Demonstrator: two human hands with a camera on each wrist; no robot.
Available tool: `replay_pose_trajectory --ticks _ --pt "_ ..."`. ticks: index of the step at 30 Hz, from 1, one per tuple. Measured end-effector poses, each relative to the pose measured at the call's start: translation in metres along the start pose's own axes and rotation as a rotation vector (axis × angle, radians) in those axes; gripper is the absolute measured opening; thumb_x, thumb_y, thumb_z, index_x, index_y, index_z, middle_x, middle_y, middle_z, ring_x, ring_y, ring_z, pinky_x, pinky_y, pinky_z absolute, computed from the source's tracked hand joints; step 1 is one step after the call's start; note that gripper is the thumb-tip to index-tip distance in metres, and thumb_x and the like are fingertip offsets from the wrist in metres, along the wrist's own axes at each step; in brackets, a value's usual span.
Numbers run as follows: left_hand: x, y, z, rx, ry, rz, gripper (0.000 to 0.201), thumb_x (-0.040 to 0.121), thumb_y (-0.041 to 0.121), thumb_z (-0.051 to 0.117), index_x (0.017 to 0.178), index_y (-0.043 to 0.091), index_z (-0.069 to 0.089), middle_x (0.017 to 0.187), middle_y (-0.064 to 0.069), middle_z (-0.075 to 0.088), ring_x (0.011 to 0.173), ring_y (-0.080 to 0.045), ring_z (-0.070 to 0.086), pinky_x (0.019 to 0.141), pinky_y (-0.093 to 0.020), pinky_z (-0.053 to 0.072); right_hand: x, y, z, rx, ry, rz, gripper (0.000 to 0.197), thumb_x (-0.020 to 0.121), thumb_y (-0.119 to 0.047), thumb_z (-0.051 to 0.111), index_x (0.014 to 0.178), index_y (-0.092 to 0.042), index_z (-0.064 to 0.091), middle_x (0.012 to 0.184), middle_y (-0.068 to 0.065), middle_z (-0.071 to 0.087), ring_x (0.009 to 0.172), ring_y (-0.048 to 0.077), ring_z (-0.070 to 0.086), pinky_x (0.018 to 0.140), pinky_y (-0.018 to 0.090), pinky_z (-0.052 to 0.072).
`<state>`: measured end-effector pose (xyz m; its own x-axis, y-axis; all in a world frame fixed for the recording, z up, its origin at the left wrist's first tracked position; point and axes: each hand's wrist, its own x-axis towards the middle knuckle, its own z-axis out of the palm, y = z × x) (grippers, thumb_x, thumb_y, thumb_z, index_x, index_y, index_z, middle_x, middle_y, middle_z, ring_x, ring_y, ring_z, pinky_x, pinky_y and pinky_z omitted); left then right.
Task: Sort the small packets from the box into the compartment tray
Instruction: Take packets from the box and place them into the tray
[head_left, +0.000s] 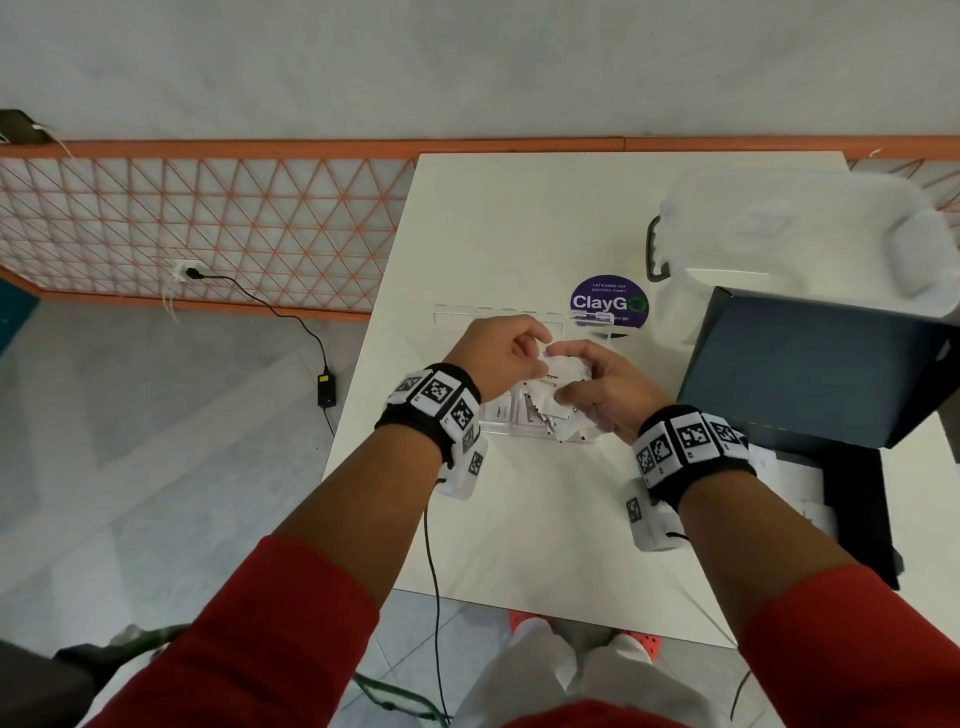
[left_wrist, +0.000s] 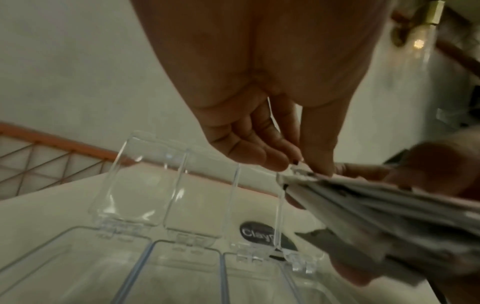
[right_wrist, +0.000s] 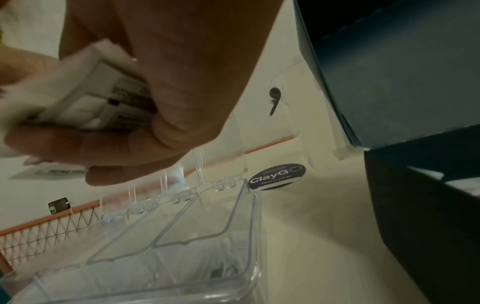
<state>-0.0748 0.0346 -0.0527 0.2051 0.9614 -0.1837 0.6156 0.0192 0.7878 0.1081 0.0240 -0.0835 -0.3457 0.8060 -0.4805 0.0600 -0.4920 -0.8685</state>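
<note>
Hands meet above the tray (head_left: 524, 428): right grip (head_left: 602, 387) clutching packets (head_left: 563, 371), left grip (head_left: 501, 353) pinching one, beside box (head_left: 810, 364).

Both hands (head_left: 550, 379) cover most of the compartment tray (head_left: 457, 322), packet print (right_wrist: 124, 96) is blurred beyond reading, and the dark box (head_left: 810, 364) is cut by the frame edge.
</note>
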Motion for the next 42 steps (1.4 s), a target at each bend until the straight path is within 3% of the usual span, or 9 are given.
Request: replay_pose_trajectory --ticks 7,10,15,19,24,28,34,38,42 --pt "-0.003 0.004 -0.008 -0.043 -0.05 -0.041 0.033 0.078 0.008 0.075 0.105 0.024 0.066 0.106 0.006 0.065 0.067 -0.003 0.056 0.075 -0.021 0.049 0.002 -0.001 -0.003 0.028 0.02 0.004 0.044 0.084 0.01 0.062 0.108 -0.027 0.064 0.054 0.002 0.04 0.039 0.01 0.024 0.036 0.018 0.018" --pt "-0.005 0.002 -0.009 0.002 -0.09 -0.024 0.048 0.082 -0.001 0.061 0.12 0.028 0.062 0.117 0.009 0.064 0.062 0.008 0.051 0.069 -0.011 0.041 0.004 0.0 -0.004 0.049 0.028 0.002 0.044 0.084 0.011 0.062 0.105 -0.027 0.064 0.05 -0.001 0.044 0.037 0.009 0.026 0.036 0.016 0.019" --pt "-0.007 -0.005 -0.015 0.118 -0.139 -0.08 0.051 0.086 0.001 0.045 0.122 0.033 0.064 0.133 0.003 0.058 0.111 -0.009 0.055 0.09 -0.017 0.038 0.005 0.002 -0.007 0.056 0.039 0.01 0.044 0.084 0.011 0.062 0.108 -0.026 0.064 0.048 -0.004 0.048 0.035 0.008 0.029 0.033 0.016 0.023" --pt "-0.005 -0.014 -0.016 0.093 -0.002 -0.088 0.03 0.084 0.007 0.057 0.099 0.029 0.07 0.107 0.01 0.064 0.079 0.001 0.054 0.071 -0.01 0.039 0.005 0.002 -0.006 0.058 0.052 0.015 0.044 0.084 0.011 0.062 0.106 -0.027 0.064 0.049 -0.005 0.051 0.035 0.008 0.032 0.032 0.016 0.024" --pt "-0.002 -0.027 -0.019 0.074 0.118 -0.131 0.016 0.084 0.011 0.064 0.093 0.022 0.071 0.086 0.008 0.068 0.08 -0.004 0.062 0.061 0.003 0.038 0.007 0.003 -0.008 0.114 0.06 0.02 0.046 0.083 0.014 0.063 0.102 -0.027 0.067 0.082 0.012 0.056 0.058 0.02 0.045 0.045 0.023 0.035" --pt "0.002 -0.039 -0.012 0.214 0.053 -0.18 0.017 0.087 0.008 0.062 0.097 0.014 0.073 0.094 -0.002 0.071 0.088 -0.014 0.065 0.075 -0.01 0.043 0.008 0.005 -0.012 0.147 0.054 0.023 0.047 0.082 0.017 0.062 0.102 -0.026 0.066 0.092 0.018 0.05 0.06 0.021 0.045 0.052 0.026 0.036" --pt "0.004 -0.051 0.005 0.367 -0.048 -0.173 0.017 0.09 0.004 0.057 0.095 0.009 0.072 0.099 -0.008 0.071 0.091 -0.021 0.066 0.079 -0.02 0.048 0.011 0.01 -0.015 0.2 0.057 0.037 0.048 0.081 0.018 0.061 0.105 -0.023 0.066 0.1 0.022 0.05 0.091 0.035 0.041 0.064 0.036 0.036" --pt "0.006 -0.056 0.012 0.49 -0.116 -0.156 0.016 0.092 0.011 0.058 0.099 0.014 0.072 0.104 -0.005 0.071 0.099 -0.023 0.063 0.094 -0.036 0.047 0.012 0.008 -0.016 0.199 0.07 0.049 0.048 0.081 0.017 0.063 0.107 -0.024 0.066 0.1 0.021 0.052 0.092 0.036 0.04 0.066 0.039 0.035" --pt "0.009 -0.059 0.014 0.671 -0.206 -0.13 0.022 0.096 0.016 0.052 0.105 0.021 0.071 0.11 0.0 0.069 0.104 -0.022 0.06 0.098 -0.036 0.042 0.013 0.003 -0.014 0.197 0.074 0.034 0.048 0.082 0.019 0.06 0.107 -0.021 0.065 0.096 0.02 0.052 0.081 0.033 0.045 0.064 0.035 0.041"
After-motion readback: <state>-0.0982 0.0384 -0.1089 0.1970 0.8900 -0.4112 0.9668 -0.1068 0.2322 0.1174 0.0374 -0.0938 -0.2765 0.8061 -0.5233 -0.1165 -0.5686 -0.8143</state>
